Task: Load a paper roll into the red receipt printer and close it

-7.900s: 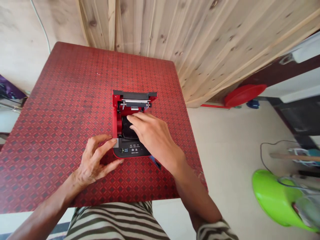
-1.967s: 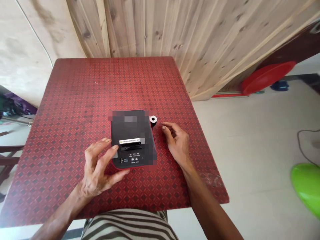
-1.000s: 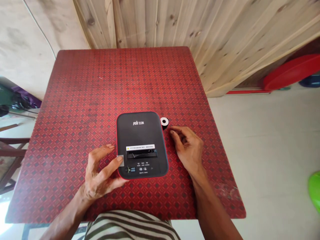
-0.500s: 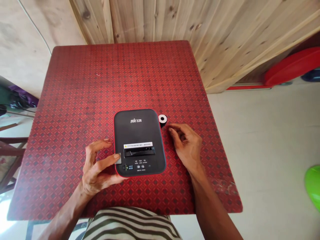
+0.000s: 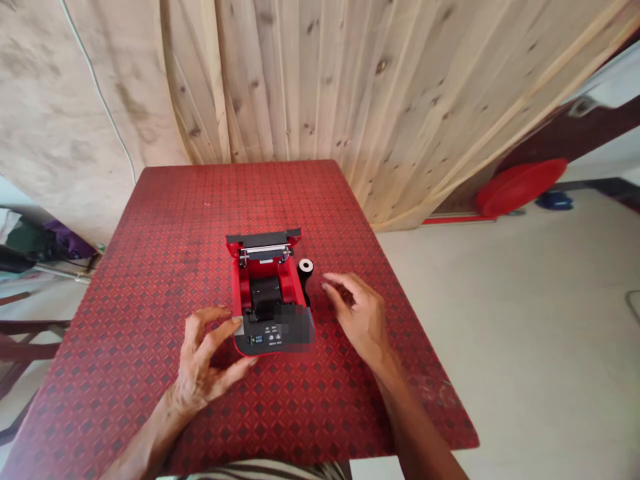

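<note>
A red and black receipt printer (image 5: 243, 293) sits on the table with its lid (image 5: 264, 239) raised at the back. Its red-walled paper bay is exposed. My left hand (image 5: 203, 357) grips the front left corner, one finger on the grey latch button (image 5: 239, 325) and the thumb at the front edge. To the right of the printer, my right hand (image 5: 359, 313) hovers over or rests on the table, thumb and forefinger apart, holding nothing visible. Close by stands a small roll (image 5: 306, 266) with a white ring-shaped end and a dark side. Pixelation hides the right part of the front panel.
A red patterned cloth covers the table (image 5: 200, 220), whose far edge meets a wooden plank wall (image 5: 310, 87). Wooden chair parts (image 5: 30, 333) show at left. A red round object (image 5: 523, 188) leans by the wall at right.
The printer's lid has swung up and back, exposing the bay. My left hand stays at the button. My right thumb and forefinger have parted a little. The camera view has tilted up.
</note>
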### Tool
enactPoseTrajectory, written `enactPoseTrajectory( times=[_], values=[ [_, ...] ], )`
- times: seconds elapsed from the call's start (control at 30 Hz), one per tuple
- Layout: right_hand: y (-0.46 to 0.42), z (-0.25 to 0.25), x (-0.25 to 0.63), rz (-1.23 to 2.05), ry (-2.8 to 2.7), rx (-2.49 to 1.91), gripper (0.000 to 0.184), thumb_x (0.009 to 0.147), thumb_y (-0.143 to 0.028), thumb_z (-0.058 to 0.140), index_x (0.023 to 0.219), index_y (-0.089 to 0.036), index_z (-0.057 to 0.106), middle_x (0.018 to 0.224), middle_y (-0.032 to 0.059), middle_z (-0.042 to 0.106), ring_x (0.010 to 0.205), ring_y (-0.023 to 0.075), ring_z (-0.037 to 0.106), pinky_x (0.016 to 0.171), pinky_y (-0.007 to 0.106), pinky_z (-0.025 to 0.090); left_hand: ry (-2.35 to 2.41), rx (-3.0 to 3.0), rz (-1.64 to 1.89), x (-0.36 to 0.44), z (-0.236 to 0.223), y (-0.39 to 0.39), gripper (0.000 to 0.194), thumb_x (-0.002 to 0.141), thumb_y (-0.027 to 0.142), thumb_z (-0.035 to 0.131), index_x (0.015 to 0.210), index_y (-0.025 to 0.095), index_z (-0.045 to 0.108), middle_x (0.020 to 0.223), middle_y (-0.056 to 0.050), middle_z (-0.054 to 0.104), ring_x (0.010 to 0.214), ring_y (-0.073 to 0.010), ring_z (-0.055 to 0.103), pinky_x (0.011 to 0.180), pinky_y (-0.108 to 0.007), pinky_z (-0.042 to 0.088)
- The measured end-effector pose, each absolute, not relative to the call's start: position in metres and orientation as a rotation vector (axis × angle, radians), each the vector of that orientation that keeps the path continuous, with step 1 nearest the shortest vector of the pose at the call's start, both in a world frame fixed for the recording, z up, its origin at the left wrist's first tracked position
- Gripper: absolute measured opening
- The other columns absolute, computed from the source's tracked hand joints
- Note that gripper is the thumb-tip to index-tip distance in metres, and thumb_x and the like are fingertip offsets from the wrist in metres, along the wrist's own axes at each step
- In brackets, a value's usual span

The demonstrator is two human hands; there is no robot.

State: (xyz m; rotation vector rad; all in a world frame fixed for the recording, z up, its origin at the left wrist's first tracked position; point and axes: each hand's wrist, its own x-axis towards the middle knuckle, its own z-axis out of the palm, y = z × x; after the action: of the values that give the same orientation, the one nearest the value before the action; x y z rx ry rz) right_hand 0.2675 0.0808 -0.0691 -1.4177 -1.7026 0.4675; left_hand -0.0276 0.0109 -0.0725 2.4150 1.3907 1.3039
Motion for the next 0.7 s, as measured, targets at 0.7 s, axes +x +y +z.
enactPoseTrajectory(
  times=[0.7],
  values=[
    [0.125,0.015,0.161,0.255,-2.989,-1.395,0.033,0.098,-0.007,0.052,0.127,-0.012,0.066,0.119,0.0172,0.076,0.096,0.0303,0.077,0.072,0.038,0.056,1.478,2.359,1.096,-0.021,-0.09,0.006,0.092,0.087,0.041,0.081,0.162,0.027,0.03,0.157,-0.021,0.044,0.143,-0.0355,0.052,0.108,-0.053,0.059]
  ],
)
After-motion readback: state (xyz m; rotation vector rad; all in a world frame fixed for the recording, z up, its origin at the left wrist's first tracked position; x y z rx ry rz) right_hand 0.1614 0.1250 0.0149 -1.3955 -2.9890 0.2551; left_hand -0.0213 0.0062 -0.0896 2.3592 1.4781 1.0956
